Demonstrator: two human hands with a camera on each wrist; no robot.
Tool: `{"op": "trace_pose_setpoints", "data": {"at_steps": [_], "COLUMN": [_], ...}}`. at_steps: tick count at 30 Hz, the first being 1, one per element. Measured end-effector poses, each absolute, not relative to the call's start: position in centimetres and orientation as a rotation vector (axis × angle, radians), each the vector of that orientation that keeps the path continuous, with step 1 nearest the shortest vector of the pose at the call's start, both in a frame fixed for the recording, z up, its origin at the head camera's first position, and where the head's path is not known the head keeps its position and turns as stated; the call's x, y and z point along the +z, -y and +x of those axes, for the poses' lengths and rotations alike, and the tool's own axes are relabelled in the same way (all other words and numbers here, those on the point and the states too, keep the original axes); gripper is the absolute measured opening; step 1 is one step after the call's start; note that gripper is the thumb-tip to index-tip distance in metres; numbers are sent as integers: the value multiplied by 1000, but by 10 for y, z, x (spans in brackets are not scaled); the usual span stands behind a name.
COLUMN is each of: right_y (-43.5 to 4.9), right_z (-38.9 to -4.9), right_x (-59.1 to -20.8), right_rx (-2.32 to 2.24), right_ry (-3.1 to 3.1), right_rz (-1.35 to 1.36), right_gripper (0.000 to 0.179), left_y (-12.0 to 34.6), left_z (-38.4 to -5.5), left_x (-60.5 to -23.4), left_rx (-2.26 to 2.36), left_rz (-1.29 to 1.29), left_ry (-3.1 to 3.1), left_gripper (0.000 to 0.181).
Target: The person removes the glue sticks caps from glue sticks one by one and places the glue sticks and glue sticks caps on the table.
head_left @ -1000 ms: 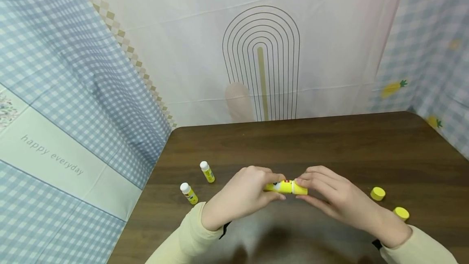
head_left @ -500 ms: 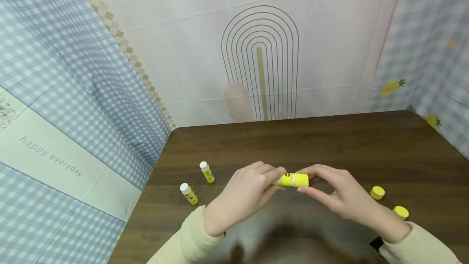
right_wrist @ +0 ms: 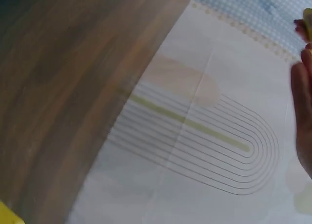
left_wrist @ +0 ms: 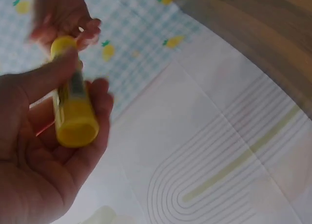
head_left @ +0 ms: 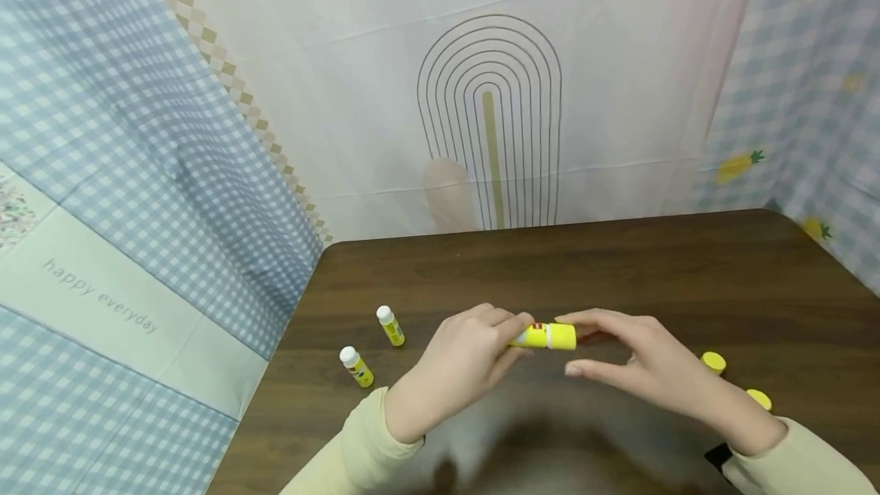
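Observation:
Held level above the table, a yellow glue stick point(head_left: 532, 336) has its yellow cap point(head_left: 562, 337) on, pointing right. My left hand point(head_left: 470, 365) grips its body; in the left wrist view, thumb and fingers curl round the glue stick point(left_wrist: 75, 107). My right hand point(head_left: 642, 361) is at the capped end, its thumb below and apart from the cap. Its forefinger lies close behind the cap; whether it touches cannot be told. Only a sliver of the right hand point(right_wrist: 304, 117) shows in the right wrist view.
Two uncapped glue sticks with white tops, one farther back point(head_left: 390, 325) and one nearer point(head_left: 357, 367), stand on the dark wooden table point(head_left: 619, 266) at left. Two loose yellow caps, one point(head_left: 714, 362) and another point(head_left: 759, 399), lie by the right forearm. Patterned cloth point(head_left: 344, 98) hangs behind.
The right hand has loosened from the cap, its thumb moving down and away. The left hand has kept its grip and tilted the glue stick slightly up.

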State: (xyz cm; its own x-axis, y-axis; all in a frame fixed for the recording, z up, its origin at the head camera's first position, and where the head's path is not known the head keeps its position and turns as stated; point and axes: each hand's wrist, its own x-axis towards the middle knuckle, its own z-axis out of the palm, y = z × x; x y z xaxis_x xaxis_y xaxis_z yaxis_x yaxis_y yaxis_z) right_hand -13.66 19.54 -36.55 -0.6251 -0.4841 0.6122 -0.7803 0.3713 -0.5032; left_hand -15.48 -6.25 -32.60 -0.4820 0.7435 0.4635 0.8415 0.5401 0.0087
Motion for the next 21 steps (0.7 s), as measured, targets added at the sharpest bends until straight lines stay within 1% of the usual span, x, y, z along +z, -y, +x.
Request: {"op": "trace_pose_setpoints", "data": {"at_steps": [2, 4, 6, 9, 11, 14, 16, 18, 19, 21], "right_y": [-195, -193, -190, -187, -186, -184, -183, -183, -183, -184], "right_z": [-134, -134, -133, -131, -130, -133, -136, -139, -139, -137], "right_x": [-365, -364, -363, -365, -367, -369, -370, -370, -370, -369], "right_rx": [1257, 1314, 1309, 1276, 1237, 1094, 990, 924, 919, 970], "right_ry": [2418, 2487, 2493, 2429, 2341, 2156, 2045, 2002, 2023, 2134], "right_rz": [976, 895, 872, 903, 980, 1130, 1208, 1232, 1218, 1137], "right_gripper": [39, 32, 27, 30, 34, 26, 27, 33, 32, 34], "left_y": [62, 62, 62, 63, 64, 66, 67, 68, 69, 69], "left_z": [-155, -156, -157, -155, -155, -155, -157, -157, -157, -157], "left_x": [-329, -332, -334, -333, -330, -327, -325, -325, -325, -326], "left_rx": [-249, -191, -168, -223, -311, -462, -536, -566, -565, -544], "left_rz": [-1256, -1240, -1245, -1270, -1294, -1335, -1360, -1363, -1354, -1330], "left_ry": [2293, 2235, 2217, 2271, 2345, 2453, 2505, 2538, 2550, 2547], "left_gripper": [30, 31, 31, 30, 28, 28, 29, 29, 29, 29]}}
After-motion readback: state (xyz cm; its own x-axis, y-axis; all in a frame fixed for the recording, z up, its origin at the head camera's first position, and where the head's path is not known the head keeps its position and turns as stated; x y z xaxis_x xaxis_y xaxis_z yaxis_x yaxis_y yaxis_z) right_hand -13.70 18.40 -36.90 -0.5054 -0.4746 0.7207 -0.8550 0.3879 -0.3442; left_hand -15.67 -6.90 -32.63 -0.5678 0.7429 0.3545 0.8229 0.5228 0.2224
